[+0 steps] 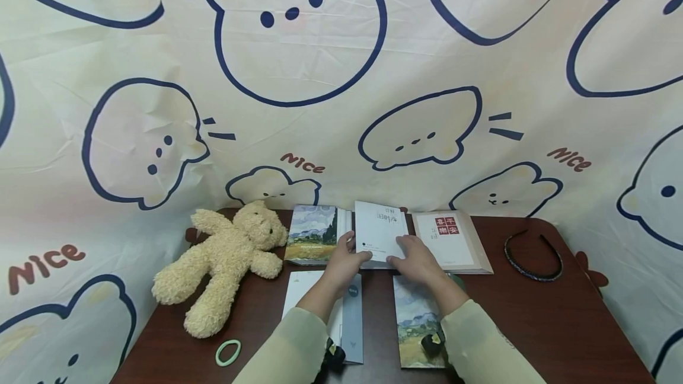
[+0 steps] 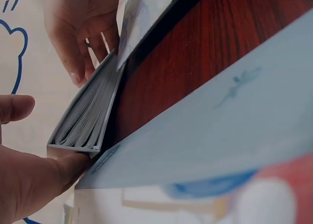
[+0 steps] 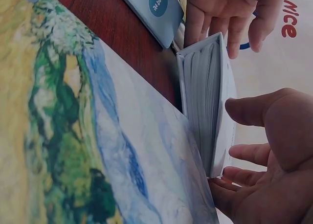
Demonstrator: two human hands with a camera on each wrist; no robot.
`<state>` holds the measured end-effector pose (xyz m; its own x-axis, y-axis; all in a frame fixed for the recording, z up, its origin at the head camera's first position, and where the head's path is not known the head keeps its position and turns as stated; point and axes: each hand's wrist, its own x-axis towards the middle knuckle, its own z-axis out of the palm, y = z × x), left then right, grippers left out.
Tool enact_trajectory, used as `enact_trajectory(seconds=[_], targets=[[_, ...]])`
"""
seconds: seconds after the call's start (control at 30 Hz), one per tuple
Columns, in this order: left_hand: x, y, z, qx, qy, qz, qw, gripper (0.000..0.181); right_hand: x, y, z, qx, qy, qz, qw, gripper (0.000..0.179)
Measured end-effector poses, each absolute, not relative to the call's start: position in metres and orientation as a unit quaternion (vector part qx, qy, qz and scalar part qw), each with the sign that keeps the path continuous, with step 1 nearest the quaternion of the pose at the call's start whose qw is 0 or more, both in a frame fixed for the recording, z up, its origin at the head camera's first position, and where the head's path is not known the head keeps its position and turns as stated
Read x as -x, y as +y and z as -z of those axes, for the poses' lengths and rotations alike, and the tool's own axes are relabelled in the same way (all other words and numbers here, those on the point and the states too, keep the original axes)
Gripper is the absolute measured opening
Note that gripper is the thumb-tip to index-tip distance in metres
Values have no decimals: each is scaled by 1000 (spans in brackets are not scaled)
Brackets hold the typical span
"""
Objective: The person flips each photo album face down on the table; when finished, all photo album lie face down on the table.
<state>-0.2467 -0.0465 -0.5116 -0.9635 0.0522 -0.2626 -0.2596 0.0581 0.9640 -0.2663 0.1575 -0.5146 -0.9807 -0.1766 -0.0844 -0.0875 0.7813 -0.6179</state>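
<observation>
A thick white album with dark lettering lies cover up at the back middle of the table, between both hands. My left hand lays its fingers along the spine side, thumb over the cover's near corner. At the opposite side my right hand touches the edge with fairly straight fingers, its thumb at the cover. Bulging pages show in the left wrist view. Left of the album is a book with a landscape painting; right of it is a cream album with red characters.
Below the left forearm lies a white and blue-grey book. Another landscape-painted book lies below the right forearm. A plush bear and a green ring are on the left, a dark headband on the right. Printed cloth hangs behind.
</observation>
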Motion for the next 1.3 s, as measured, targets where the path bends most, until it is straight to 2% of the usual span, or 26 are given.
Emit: enact_trajectory(seconds=[0.37, 1.07, 1.3], targets=[[246, -56, 505, 61, 722, -683, 94, 77, 267, 155, 516, 68, 933, 346, 71, 62], [239, -80, 491, 22, 745, -663, 70, 42, 265, 145, 517, 60, 894, 435, 83, 54], [238, -84, 489, 8, 751, -657, 59, 42, 265, 141, 516, 40, 876, 470, 98, 56]])
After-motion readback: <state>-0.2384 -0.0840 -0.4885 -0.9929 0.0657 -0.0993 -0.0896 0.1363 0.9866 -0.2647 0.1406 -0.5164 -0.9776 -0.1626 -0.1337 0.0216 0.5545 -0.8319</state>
